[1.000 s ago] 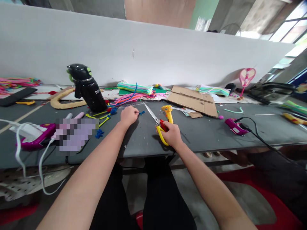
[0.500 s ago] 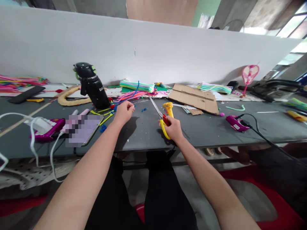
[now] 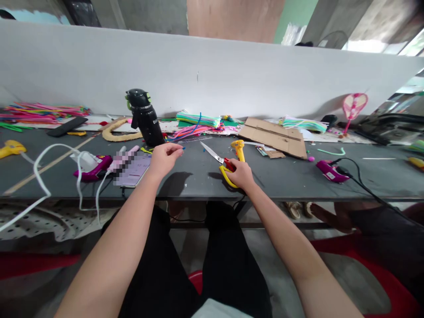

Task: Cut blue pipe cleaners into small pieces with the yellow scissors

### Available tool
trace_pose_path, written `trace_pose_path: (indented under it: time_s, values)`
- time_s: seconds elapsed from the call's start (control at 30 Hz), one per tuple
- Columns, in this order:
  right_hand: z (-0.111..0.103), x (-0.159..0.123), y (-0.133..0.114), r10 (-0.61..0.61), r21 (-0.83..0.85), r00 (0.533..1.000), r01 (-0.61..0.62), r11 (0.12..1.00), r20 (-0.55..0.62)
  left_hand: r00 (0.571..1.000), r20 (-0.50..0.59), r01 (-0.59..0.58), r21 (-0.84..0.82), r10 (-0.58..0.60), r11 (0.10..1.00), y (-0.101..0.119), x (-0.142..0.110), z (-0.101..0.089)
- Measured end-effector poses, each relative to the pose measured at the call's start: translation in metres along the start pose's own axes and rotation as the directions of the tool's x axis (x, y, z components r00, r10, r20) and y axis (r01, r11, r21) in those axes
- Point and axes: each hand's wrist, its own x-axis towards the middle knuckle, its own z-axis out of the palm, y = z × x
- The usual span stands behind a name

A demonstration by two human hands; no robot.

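My left hand (image 3: 165, 158) is raised over the left of the table, thumb and fingers pinched on a short piece of blue pipe cleaner (image 3: 183, 148), whose tip pokes out. My right hand (image 3: 241, 173) is wrapped round the yellow and red handles of a pair of scissors (image 3: 212, 153). The blades point forward and left, towards the space between my hands. A yellow hot glue gun (image 3: 240, 151) lies just beyond my right hand. Behind my left hand, yellow pipe cleaners (image 3: 145, 150) are partly hidden.
A black bottle (image 3: 147, 121) stands behind my left hand. A phone (image 3: 134, 170) and a purple power strip (image 3: 94, 170) with white cables lie left. Pipe cleaner bundles (image 3: 198, 119) and cardboard (image 3: 273, 138) line the back. Another purple power strip (image 3: 332, 171) is at right.
My left hand has lifted off the table and drawn back left; the blue bits lying before it are mostly gone from there. My right hand keeps the scissors. The view has shifted left.
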Motion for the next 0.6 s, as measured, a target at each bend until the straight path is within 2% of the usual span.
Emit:
trace_pose_path:
  time_s: [0.4, 0.6]
  values:
    - [-0.0031, -0.0019, -0.004, -0.048, -0.04, 0.998, 0.05, 0.998, 0.041, 0.998, 0.066, 0.015, -0.006, -0.015, 1.0, 0.0021, -0.004, 0.0028]
    - [-0.0035, -0.0022, -0.005, -0.05, -0.048, 0.997, 0.052, 0.997, 0.054, 0.993, 0.109, -0.043, -0.022, 0.045, 0.999, -0.0018, -0.001, 0.0048]
